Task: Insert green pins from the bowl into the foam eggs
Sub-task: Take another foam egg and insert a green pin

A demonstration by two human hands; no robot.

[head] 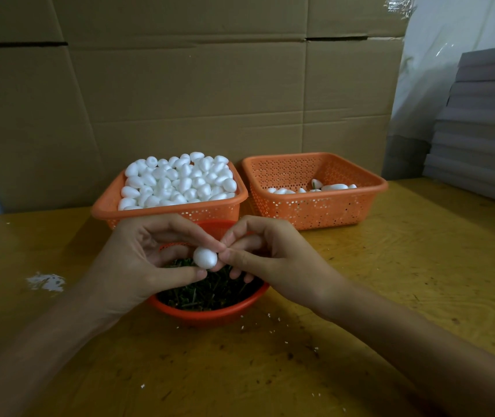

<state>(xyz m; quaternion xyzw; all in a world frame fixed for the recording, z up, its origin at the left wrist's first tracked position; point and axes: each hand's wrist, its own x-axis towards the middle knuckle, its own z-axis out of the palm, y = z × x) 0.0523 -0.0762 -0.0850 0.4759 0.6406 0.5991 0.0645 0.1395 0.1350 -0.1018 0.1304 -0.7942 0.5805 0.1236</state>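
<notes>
- Left hand (137,260) grips one egg (205,257) above the near bowl (210,316).
- Right hand (273,257) pinches the egg's right tip (pin hidden).
- Step judged: insertion; next, a straight, steady push.

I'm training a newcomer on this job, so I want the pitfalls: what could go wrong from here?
The left hand holds the small foam egg with fingertips right where the right hand pinches at its end; a pin pushed askew could prick them. The pin itself is hidden. The egg hangs over the bowl of green pins, so a slip would likely drop it among them.
</notes>
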